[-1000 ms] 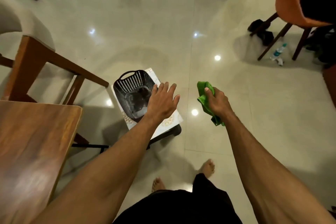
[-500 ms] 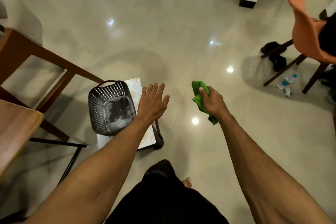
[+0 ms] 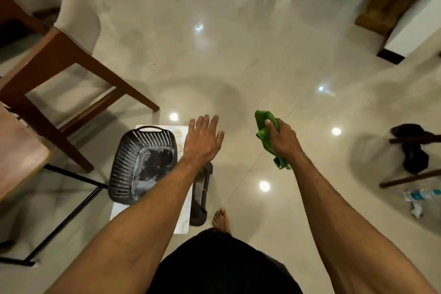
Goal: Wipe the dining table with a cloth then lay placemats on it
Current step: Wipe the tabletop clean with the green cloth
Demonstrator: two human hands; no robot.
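My right hand (image 3: 282, 139) grips a crumpled green cloth (image 3: 266, 132) and holds it out over the shiny floor. My left hand (image 3: 202, 141) is spread flat with its fingers apart, holding nothing, just right of a dark perforated basket (image 3: 133, 162). The basket stands on a stack of white patterned placemats (image 3: 179, 133) that lies on a low black stool (image 3: 200, 200). Only a corner of the wooden dining table (image 3: 16, 153) shows at the left edge.
A cushioned wooden chair (image 3: 55, 50) stands at the upper left. Chair legs (image 3: 412, 160), a dark bundle and a plastic bottle (image 3: 422, 194) sit at the right. A wooden cabinet (image 3: 391, 5) is at the top right. Other people's feet show along the top.
The view has swung right and up, so the table slid almost out at the left. Both hands kept their pose, and the basket now lies left of my left hand.
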